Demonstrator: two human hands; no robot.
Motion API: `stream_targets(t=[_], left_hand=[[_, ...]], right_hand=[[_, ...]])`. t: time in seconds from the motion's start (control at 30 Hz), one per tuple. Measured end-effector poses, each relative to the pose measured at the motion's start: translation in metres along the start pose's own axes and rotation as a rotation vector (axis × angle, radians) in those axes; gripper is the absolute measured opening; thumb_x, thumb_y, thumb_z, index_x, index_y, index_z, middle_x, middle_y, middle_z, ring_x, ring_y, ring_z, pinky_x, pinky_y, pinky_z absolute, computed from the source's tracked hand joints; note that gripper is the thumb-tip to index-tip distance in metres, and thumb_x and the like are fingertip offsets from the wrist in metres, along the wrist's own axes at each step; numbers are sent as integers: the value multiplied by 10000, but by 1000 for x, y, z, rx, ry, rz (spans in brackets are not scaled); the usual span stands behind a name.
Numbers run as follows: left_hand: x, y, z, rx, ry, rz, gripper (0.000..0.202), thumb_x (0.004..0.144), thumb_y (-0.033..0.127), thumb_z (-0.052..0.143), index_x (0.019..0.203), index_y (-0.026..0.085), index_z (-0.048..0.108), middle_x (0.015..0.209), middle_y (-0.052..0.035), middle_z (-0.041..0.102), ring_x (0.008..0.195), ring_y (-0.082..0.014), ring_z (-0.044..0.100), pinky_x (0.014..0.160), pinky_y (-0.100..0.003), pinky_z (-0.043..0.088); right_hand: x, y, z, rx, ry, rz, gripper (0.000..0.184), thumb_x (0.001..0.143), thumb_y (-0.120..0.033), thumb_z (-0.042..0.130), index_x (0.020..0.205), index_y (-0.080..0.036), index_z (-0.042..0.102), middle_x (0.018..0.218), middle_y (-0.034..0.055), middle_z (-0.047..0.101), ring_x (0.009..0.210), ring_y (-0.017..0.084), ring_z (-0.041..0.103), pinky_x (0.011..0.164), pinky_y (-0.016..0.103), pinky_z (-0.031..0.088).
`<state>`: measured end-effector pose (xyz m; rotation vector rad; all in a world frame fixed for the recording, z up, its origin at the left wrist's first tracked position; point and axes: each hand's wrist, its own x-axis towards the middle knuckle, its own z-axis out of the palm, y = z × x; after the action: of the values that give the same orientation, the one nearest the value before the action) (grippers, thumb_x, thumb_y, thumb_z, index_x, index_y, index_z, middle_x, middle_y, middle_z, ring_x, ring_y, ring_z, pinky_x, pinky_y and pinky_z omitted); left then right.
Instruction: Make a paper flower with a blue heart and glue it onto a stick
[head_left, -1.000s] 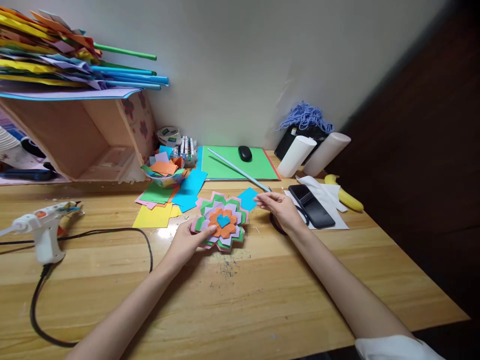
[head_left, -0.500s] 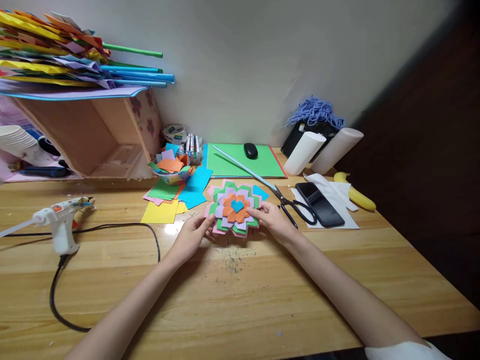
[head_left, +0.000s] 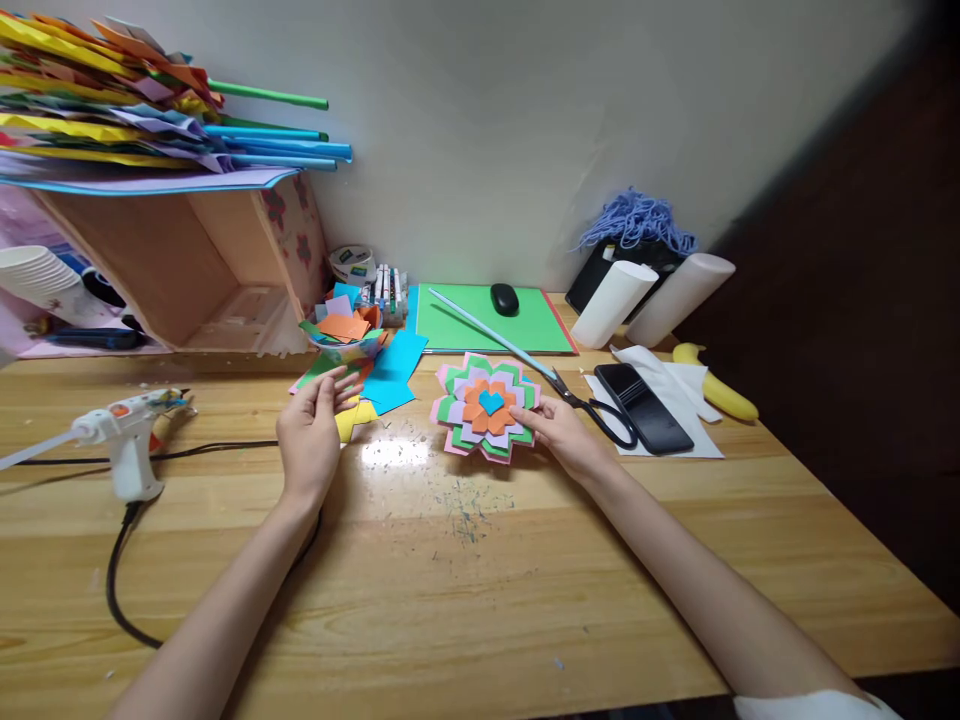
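Head view: I am looking down on a wooden table (head_left: 465, 600), two bare hands reaching over it.
Paper flower: it is showing its layered face mid-table, a blue heart at its centre, between the hands.
Right hand (head_left: 566, 435): it is pinching the flower (head_left: 489, 403) by its right edge, thumb on top, probably so the centre is staying uncovered.
Left hand (head_left: 309, 435): it is hanging apart from the flower, fingers loosely parted, nearest the yellow paper (head_left: 349, 422); I am seeing nothing in it.
Scissors (head_left: 568, 393): they are lying just beyond the right hand, seemingly for easy reach.
Glue gun (head_left: 133, 450): it is sitting well apart at left, perhaps keeping its heat off the paper.
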<state>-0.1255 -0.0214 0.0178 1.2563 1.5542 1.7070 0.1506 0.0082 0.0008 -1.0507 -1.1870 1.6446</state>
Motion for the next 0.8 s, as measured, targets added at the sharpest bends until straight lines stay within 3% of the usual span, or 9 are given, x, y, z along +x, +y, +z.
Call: stream_targets(t=[0.13,0.3,0.43,0.6,0.73,0.8], left_hand=[[-15,11,8,19,-177,216,314,907,292,366,1159,215,538,1218,-85,564,1098,-189,539,894,-344,447],[-32,13,15,350,-450,605,360,850,192,497,1203,263,509,1153,-66,581,1061,-186,517,890,-346,418],[-34,7,16,490,-467,667,305,833,196,528,1135,221,557,1005,-76,587,939,-182,524,798,-329,434],[-30,5,14,512,-438,718,151,812,205,564,948,200,630,846,-45,596,794,-155,520,679,-280,422],[-30,5,13,578,-419,805,72,814,188,554,816,193,626,784,-30,619,727,-150,499,648,-277,397],[-31,7,13,570,-435,774,82,823,185,537,797,191,614,792,-32,622,731,-153,498,654,-283,394]], right_hand=[[-4,6,8,-35,-33,23,303,672,-337,711,941,-205,666,932,48,706,796,215,671,724,329,532],[-9,4,18,-48,-39,48,285,668,-344,713,902,-187,670,903,54,711,779,201,672,689,300,536],[-13,1,23,-113,-63,32,279,672,-332,707,905,-185,661,904,51,709,799,194,667,675,286,536],[-18,1,25,-264,-37,20,267,664,-339,710,869,-179,648,853,51,713,749,202,669,595,287,536],[-21,-1,28,-235,-58,24,249,656,-329,716,844,-182,646,865,45,714,764,208,673,635,305,545],[-22,-1,28,-224,-64,27,249,654,-326,719,843,-181,647,879,50,713,786,212,673,667,315,548]])
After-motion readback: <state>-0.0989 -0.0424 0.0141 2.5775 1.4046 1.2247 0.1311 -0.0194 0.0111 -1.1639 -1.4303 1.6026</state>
